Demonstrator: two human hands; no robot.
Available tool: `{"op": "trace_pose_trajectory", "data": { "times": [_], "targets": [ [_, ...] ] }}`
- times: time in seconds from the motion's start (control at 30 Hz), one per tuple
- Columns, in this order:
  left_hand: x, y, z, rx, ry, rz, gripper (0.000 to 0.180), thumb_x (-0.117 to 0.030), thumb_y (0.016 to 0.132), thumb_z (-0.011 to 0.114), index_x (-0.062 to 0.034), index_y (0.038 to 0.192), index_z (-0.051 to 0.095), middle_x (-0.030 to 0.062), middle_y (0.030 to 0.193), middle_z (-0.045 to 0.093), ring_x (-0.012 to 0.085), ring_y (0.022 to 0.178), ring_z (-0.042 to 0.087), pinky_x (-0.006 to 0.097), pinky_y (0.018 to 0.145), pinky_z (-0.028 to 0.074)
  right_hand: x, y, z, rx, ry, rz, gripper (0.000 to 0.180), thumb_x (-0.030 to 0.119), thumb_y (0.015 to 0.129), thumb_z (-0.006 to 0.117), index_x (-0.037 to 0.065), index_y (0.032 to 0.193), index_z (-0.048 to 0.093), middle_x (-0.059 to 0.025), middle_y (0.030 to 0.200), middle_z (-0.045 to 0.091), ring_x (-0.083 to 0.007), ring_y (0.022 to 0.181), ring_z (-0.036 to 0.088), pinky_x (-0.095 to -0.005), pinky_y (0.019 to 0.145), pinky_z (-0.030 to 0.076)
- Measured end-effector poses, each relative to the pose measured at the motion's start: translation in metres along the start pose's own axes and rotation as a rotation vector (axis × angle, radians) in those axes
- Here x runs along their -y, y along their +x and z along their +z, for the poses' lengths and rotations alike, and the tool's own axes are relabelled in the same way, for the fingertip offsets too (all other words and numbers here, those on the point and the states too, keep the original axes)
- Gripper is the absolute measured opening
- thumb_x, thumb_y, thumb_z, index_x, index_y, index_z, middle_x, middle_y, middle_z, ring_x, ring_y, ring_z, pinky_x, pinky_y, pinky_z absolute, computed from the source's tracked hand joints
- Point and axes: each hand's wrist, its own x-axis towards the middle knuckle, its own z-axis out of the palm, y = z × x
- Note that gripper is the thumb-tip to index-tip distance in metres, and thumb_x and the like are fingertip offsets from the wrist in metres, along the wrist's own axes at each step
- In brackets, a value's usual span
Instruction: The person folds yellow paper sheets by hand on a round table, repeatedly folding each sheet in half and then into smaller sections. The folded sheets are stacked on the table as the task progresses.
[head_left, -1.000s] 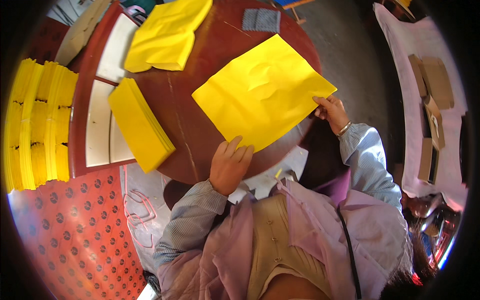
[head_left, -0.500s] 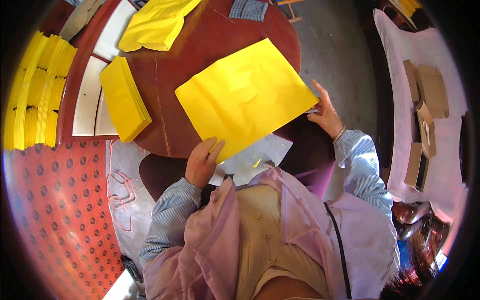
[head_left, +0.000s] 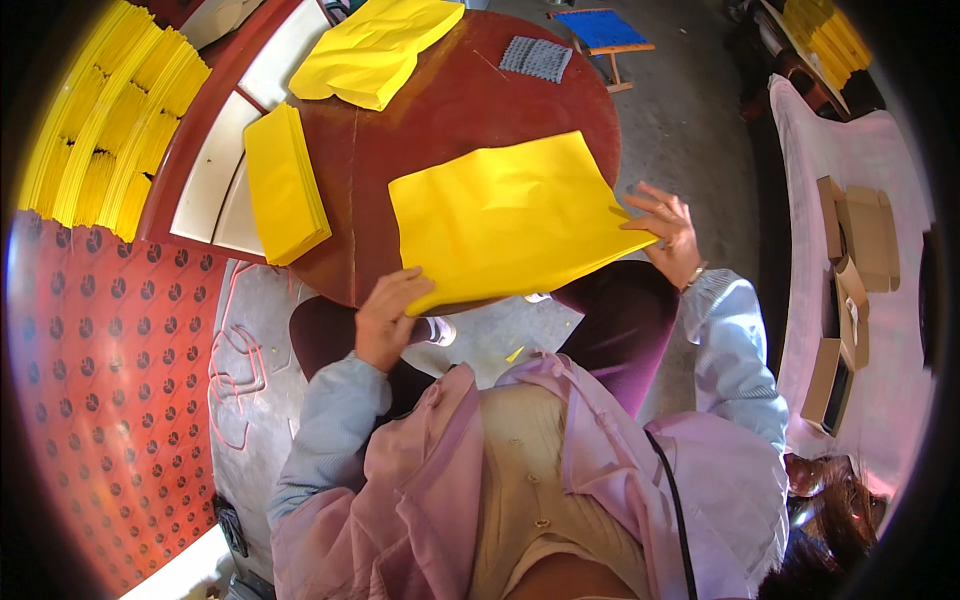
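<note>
A large yellow sheet (head_left: 505, 215), paper or thin cloth, lies partly on the round dark-red table (head_left: 450, 105), its near edge reaching past the rim toward my lap. My left hand (head_left: 390, 315) pinches the sheet's near left corner, the thumb hidden beneath. At the near right corner, my right hand (head_left: 672, 238) grips the sheet between thumb and fingers, with some fingers raised. To the left rests a neat stack of folded yellow pieces (head_left: 285, 185). Farther back lies a crumpled, loosely spread yellow piece (head_left: 380, 50).
A grey textured cloth (head_left: 536, 60) lies at the table's far right. Beyond it stands a blue folding stool (head_left: 602, 30). Tall yellow stacks (head_left: 115, 110) rise at the far left. Opened cardboard boxes (head_left: 865, 240) sit on a pink cloth at right. A yellow scrap (head_left: 514, 354) is on the floor.
The sheet has turned so its near edge lies more level before me. My right hand has moved from beside its corner to grip it. The view has also shifted.
</note>
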Motion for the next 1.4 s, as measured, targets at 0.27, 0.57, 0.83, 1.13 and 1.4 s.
{"op": "trace_pose_trajectory", "data": {
  "times": [0.27, 0.57, 0.83, 1.13, 1.4],
  "targets": [
    [-0.036, 0.129, -0.15, 0.165, -0.304, -0.3, 0.032, -0.022, 0.101, 0.069, 0.0078, 0.114, 0.074, 0.0066, 0.102, 0.077, 0.0103, 0.089, 0.069, 0.027, 0.079, 0.053, 0.009, 0.083, -0.098, 0.032, 0.688, 0.236, 0.041, 0.027, 0.104, 0.064, -0.003, 0.131, 0.068, -0.0105, 0.116, 0.074, -0.0181, 0.106, 0.069, -0.0305, 0.1, 0.05],
    [0.15, 0.222, -0.072, 0.46, -0.441, -0.873, 0.03, -0.032, 0.098, 0.077, -0.0045, 0.108, 0.069, 0.0075, 0.111, 0.076, 0.016, 0.101, 0.073, 0.032, 0.095, 0.058, -0.061, 0.158, 0.061, 0.219, 0.685, 0.789, 0.044, 0.034, 0.107, 0.06, 0.008, 0.142, 0.062, -0.0086, 0.121, 0.073, -0.0158, 0.108, 0.068, -0.032, 0.092, 0.056],
    [0.211, 0.257, -0.06, 0.493, -0.296, -0.927, 0.032, -0.033, 0.096, 0.079, -0.0068, 0.111, 0.071, 0.0075, 0.103, 0.078, 0.0179, 0.095, 0.075, 0.033, 0.089, 0.061, -0.093, 0.178, 0.107, 0.271, 0.703, 0.793, 0.041, 0.035, 0.107, 0.06, 0.007, 0.136, 0.062, -0.0151, 0.128, 0.071, -0.0289, 0.115, 0.069, -0.039, 0.101, 0.056],
    [0.102, 0.184, 0.061, -0.232, 0.311, 0.174, 0.037, -0.015, 0.099, 0.066, -0.0056, 0.134, 0.066, 0.018, 0.139, 0.065, 0.0383, 0.14, 0.05, 0.049, 0.118, 0.041, 0.044, 0.154, 0.147, -0.25, -0.042, 0.052, 0.054, 0.032, 0.102, 0.063, 0.014, 0.151, 0.053, -0.0082, 0.154, 0.056, -0.0295, 0.139, 0.052, -0.0514, 0.115, 0.038],
    [0.099, 0.161, 0.119, 0.109, 0.645, -0.067, 0.058, -0.035, 0.11, 0.046, -0.0109, 0.162, 0.04, 0.0095, 0.171, 0.036, 0.0272, 0.161, 0.025, 0.051, 0.132, 0.012, 0.08, 0.142, 0.201, 0.145, -0.324, 0.205, 0.06, 0.046, 0.112, 0.038, 0.019, 0.166, 0.032, -0.0009, 0.174, 0.028, -0.0179, 0.162, 0.021, -0.0501, 0.133, 0.011]
  ]
}}
